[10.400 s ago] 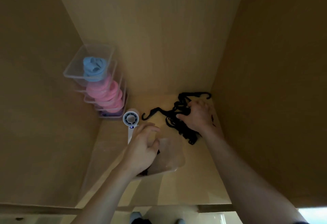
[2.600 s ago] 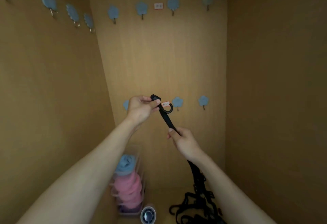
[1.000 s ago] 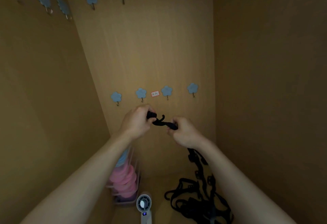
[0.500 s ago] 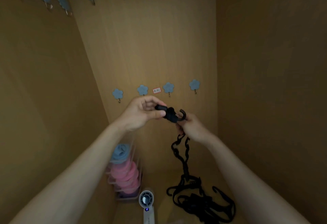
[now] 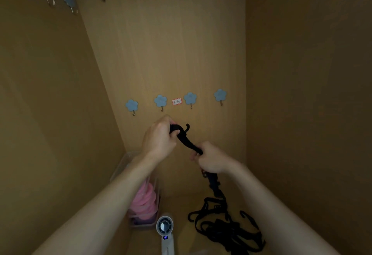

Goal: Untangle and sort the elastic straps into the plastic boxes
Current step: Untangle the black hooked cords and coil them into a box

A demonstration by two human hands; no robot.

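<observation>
Left hand (image 5: pixel 159 141) grips the hook end of one black strap (image 5: pixel 188 143), held up before the back wall. Right hand (image 5: pixel 214 160) clenched round the same strap lower down, with a short stretch taut between the two. Below the right hand the strap trails into the black tangle (image 5: pixel 225 228) on the cupboard floor. Stacked plastic boxes (image 5: pixel 121 167) at left hold pink straps (image 5: pixel 144 202). Judgement: pink looks sorted; this strap not yet free, most of the black lot left.
</observation>
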